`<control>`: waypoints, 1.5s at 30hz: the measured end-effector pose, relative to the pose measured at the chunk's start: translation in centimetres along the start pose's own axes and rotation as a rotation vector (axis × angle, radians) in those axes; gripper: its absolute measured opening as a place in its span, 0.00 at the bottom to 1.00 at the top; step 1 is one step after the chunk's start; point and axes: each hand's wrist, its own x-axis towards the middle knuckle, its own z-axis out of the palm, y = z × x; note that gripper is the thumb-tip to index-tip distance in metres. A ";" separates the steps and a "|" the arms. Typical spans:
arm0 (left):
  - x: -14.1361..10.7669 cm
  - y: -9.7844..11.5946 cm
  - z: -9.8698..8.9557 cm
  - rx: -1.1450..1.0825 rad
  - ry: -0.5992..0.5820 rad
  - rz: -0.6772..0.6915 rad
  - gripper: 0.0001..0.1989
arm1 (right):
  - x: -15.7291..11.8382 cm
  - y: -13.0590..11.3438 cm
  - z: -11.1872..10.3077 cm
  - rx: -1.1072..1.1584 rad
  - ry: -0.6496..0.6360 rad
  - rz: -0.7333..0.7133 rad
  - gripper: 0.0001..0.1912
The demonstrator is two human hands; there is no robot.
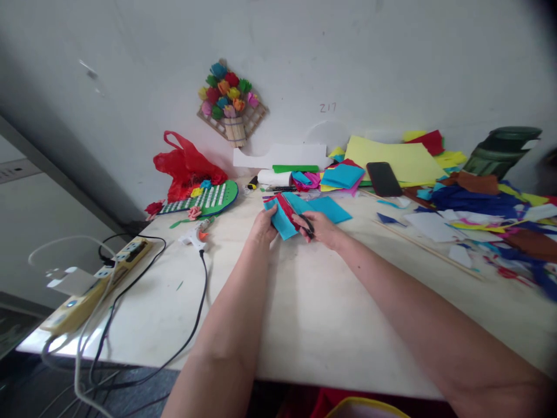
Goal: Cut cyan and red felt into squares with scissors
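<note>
Blue paper [282, 225] with a red strip [284, 210] lying across it is held above the table by my left hand [264, 225], whose fingers are closed on its left edge. My right hand [319, 227] is closed round the dark handles of a pair of scissors [308, 225]. The scissors' blades lie along the red strip, and my right fingertips are close to the paper's right edge. Another sheet of blue paper [331, 209] lies on the table just behind my right hand.
A glue gun [194, 237] with a black cord and a power strip [93, 287] lie left. Behind are a red bag [187, 165], a green board [228, 196] and a phone [383, 179]. Paper scraps [470, 203], a thin stick [430, 251] and a green jar [496, 155] are right.
</note>
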 end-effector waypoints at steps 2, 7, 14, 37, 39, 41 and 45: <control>0.0 0.0 0.0 0.004 -0.005 -0.003 0.13 | 0.1 0.1 -0.1 -0.002 0.002 0.001 0.19; -0.1 0.1 0.1 0.009 -0.001 -0.007 0.12 | 0.1 0.2 -0.3 -0.002 -0.001 0.002 0.18; -0.3 0.2 0.3 0.006 -0.001 -0.008 0.11 | -0.1 -0.1 -0.3 -0.018 -0.010 0.028 0.20; 0.7 -0.1 -0.5 -0.010 -0.050 -0.015 0.11 | 0.5 0.4 -0.1 -0.276 0.104 -0.074 0.17; 0.6 -0.1 -0.5 -0.016 -0.048 -0.021 0.11 | 0.4 0.4 -0.1 -0.254 0.103 -0.076 0.17; 0.5 0.0 -0.4 -0.018 -0.040 -0.030 0.11 | 0.3 0.3 0.0 -0.222 0.093 -0.081 0.17; 0.5 0.0 -0.4 -0.020 -0.040 -0.027 0.11 | 0.1 0.1 0.1 -0.172 0.073 -0.073 0.16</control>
